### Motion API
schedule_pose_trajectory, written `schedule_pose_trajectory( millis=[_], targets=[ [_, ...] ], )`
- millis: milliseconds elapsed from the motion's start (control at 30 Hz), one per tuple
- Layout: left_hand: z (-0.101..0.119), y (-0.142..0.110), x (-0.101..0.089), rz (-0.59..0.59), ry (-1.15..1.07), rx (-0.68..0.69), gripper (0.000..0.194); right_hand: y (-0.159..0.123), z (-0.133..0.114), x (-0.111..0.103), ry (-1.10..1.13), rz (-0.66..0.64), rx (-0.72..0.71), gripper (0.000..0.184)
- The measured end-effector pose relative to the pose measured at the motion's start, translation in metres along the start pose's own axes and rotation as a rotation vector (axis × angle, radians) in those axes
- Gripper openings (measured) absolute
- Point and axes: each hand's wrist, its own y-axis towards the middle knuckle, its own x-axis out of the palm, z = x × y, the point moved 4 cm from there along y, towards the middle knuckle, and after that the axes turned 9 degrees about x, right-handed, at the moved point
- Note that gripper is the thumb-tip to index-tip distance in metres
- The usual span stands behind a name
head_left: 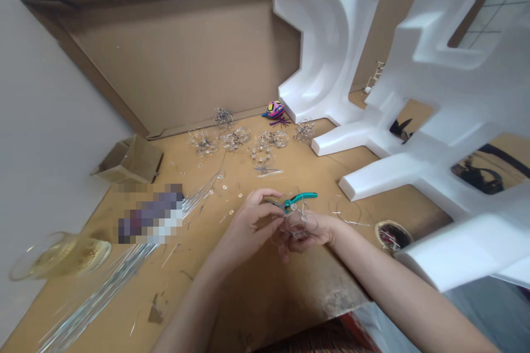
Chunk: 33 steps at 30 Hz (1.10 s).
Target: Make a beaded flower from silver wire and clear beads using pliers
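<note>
In front of me, my right hand (304, 231) is wrapped around an openwork piece of bent wire (296, 223) with small clear beads. My left hand (256, 215) reaches in from the left, its thumb and fingers curled together at the edge of that piece. Pliers with teal handles (304, 196) show just above both hands, jaws toward the left fingers. Whether a hand grips the pliers, I cannot make out. What lies between the left fingertips is too small to see.
Several finished-looking wire pieces (236, 138) stand at the back. Long straight wires (111, 273) lie at left beside a glass (62, 256) and a cardboard box (132, 160). White foam packing (381, 171) borders the right, near a small round container (391, 236).
</note>
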Motion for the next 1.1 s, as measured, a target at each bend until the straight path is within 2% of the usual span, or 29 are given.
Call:
schedule_pose_trajectory(
  millis=[200, 333, 467, 567, 633, 733, 767, 833, 967, 1100],
  targets=[
    [-0.005, 0.000, -0.002, 0.110, -0.228, -0.035, 0.015, -0.001, -0.003, 0.004, -0.081, -0.024, -0.001, 0.018],
    [-0.016, 0.000, 0.004, 0.176, -0.417, -0.161, 0.018, -0.003, -0.001, 0.006, -0.130, 0.008, 0.033, 0.015],
    [-0.022, -0.004, 0.008, 0.218, -0.551, -0.266, 0.016, -0.005, 0.000, 0.001, -0.190, 0.233, 0.031, 0.012],
    [-0.024, -0.007, 0.009, 0.183, -0.597, -0.309, 0.016, -0.010, -0.006, -0.003, -0.229, 0.381, -0.017, 0.019],
    [-0.026, -0.009, 0.010, 0.154, -0.581, -0.327, 0.018, -0.019, -0.016, -0.010, -0.264, 0.544, -0.143, 0.022],
    [-0.032, -0.011, 0.011, 0.142, -0.486, -0.342, 0.020, -0.036, -0.032, -0.018, -0.297, 0.855, -0.377, 0.024],
    [-0.033, -0.011, 0.011, 0.141, -0.448, -0.333, 0.020, -0.039, -0.035, -0.018, -0.315, 0.906, -0.404, 0.026],
    [-0.035, -0.010, 0.014, 0.136, -0.385, -0.299, 0.020, -0.039, -0.036, -0.015, -0.386, 0.913, -0.366, 0.029],
    [-0.037, -0.009, 0.019, 0.119, -0.382, -0.284, 0.021, -0.032, -0.031, -0.008, -0.511, 0.829, -0.237, 0.035],
    [-0.040, -0.009, 0.022, 0.107, -0.444, -0.346, 0.022, -0.029, -0.026, -0.010, -0.465, 0.718, -0.203, 0.033]
  ],
)
